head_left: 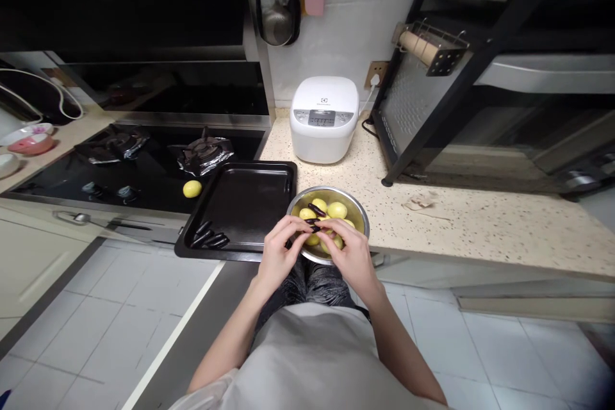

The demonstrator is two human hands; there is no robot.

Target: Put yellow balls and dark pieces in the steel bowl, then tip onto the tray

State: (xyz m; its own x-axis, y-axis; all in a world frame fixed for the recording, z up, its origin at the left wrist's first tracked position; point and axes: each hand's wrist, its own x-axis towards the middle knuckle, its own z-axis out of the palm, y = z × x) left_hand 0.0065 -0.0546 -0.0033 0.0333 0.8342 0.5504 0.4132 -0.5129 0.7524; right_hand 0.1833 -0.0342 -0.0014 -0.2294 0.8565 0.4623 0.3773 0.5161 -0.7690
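My left hand and my right hand meet over a metal bowl, fingertips pinched on a small, dark, glossy, finger-shaped fruit, which looks like a long black grape. Inside the bowl lie several round yellow fruits, like lemons, with another dark finger-shaped fruit resting on them. My fingers cover part of the bowl's contents. Left of the bowl is a black baking tray. Several dark finger-shaped fruits are grouped in its near left corner, and one more sits by its right edge.
The tray's left side overlaps the gas stove, where a single yellow fruit lies. Behind the bowl stands a white rice cooker. A black rack with an oven occupies the right of the speckled counter. Utensils hang above.
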